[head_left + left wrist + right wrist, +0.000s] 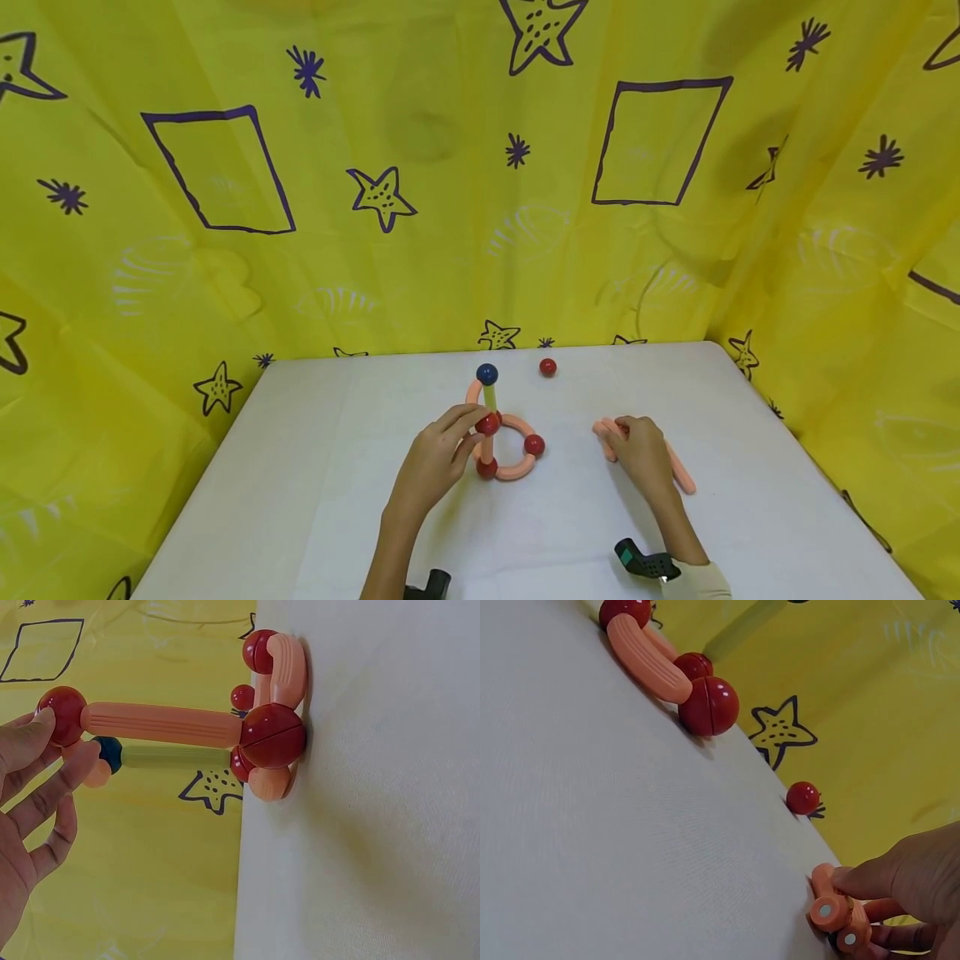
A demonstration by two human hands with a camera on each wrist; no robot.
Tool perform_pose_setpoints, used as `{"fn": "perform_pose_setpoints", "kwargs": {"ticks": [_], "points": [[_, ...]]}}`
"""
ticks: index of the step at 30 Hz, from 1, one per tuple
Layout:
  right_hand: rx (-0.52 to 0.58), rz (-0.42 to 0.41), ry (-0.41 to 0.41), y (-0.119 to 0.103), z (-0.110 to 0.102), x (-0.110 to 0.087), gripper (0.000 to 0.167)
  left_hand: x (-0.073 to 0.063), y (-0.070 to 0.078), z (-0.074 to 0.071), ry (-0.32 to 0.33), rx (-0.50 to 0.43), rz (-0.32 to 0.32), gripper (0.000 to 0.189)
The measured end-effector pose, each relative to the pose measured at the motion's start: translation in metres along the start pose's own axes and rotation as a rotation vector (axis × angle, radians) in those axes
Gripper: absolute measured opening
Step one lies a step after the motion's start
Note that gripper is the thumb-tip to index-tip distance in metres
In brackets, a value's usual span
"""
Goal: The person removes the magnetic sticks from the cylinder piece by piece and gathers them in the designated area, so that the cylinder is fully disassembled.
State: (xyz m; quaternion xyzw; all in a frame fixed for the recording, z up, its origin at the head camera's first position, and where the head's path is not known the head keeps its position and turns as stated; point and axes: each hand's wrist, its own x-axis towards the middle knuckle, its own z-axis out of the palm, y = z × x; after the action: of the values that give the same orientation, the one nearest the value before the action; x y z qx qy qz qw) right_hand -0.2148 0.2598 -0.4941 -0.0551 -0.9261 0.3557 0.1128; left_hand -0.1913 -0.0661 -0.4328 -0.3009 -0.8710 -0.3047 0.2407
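My left hand [433,467] pinches a red ball [61,716] between thumb and fingers. That ball tops an upright peach magnetic rod [161,724], whose foot joins a red ball on the table. A ring of curved peach rods [515,472] and red balls lies flat there. Behind it a yellow-green rod [176,756] stands with a dark blue ball [487,374] on top, and a curved peach piece leans from it. To the right, my right hand [643,454] holds short peach magnetic rods [830,910] at the table; their silvery ends show in the right wrist view.
A loose red ball [548,367] sits near the table's back edge. One straight peach rod [681,468] lies just right of my right hand. Yellow patterned cloth [442,275] hangs behind and beside the white table [300,467].
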Motion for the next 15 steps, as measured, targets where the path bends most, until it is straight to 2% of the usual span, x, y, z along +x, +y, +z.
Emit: {"fn": "perform_pose_setpoints", "kwargs": {"ticks": [15], "points": [[-0.065,0.036,0.036,-0.0071,0.0018,-0.0051,0.048,-0.0001,-0.0014,0.0012,0.003,0.024,0.035,0.041]]}}
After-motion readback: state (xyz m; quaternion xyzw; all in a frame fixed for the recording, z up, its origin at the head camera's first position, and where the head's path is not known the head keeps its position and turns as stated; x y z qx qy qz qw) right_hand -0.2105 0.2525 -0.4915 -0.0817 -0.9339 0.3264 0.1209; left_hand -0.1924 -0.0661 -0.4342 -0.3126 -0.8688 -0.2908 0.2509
